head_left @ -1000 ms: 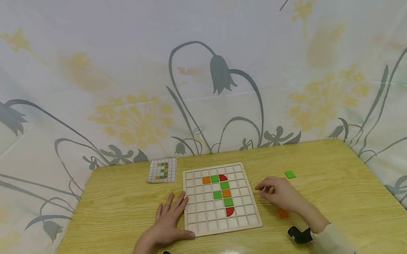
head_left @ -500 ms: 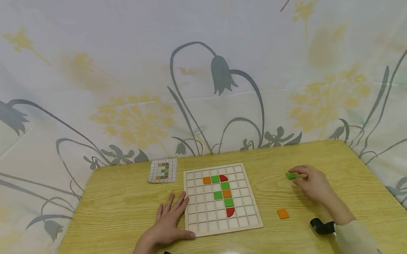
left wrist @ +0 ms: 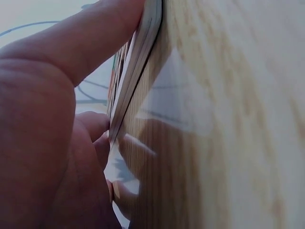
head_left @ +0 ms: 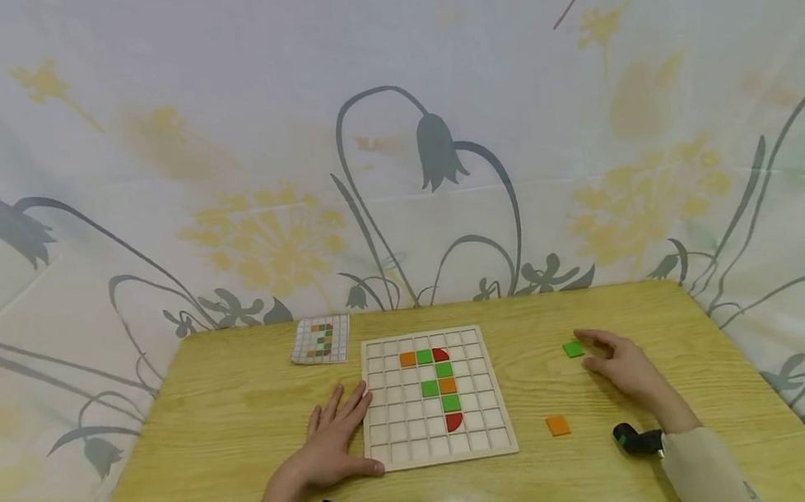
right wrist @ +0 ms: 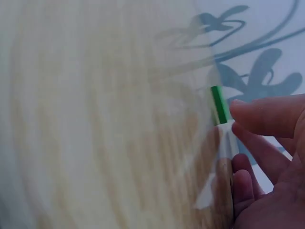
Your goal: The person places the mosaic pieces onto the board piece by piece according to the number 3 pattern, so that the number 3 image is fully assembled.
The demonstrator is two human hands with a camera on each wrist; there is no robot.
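My left hand (head_left: 326, 448) lies with spread, straight fingers along the left edge of a square wooden grid board (head_left: 399, 432). In the left wrist view its thumb (left wrist: 81, 40) rests at the board's edge (left wrist: 136, 62). Set in the board's cells are several green and orange square tiles and two red rounded pieces (head_left: 454, 421). Over on the right, my right hand (head_left: 627, 373) is beside a green square tile (head_left: 573, 349) on the table. Its thumb and index finger are parted at the tile's right side; a narrow gap shows before the thumb tip (right wrist: 238, 109).
An orange square tile (head_left: 557, 425) lies between the board and my right forearm. Behind the board's left corner sits a paper card (head_left: 320, 341) printed with a coloured grid pattern. The wooden table (head_left: 193, 440) ends at a flower-patterned curtain (head_left: 400, 226).
My right hand has moved right, from beside the board to the green tile, uncovering the orange tile. Its fingers have drawn slightly off the green tile since half a second ago. My left hand stays put.
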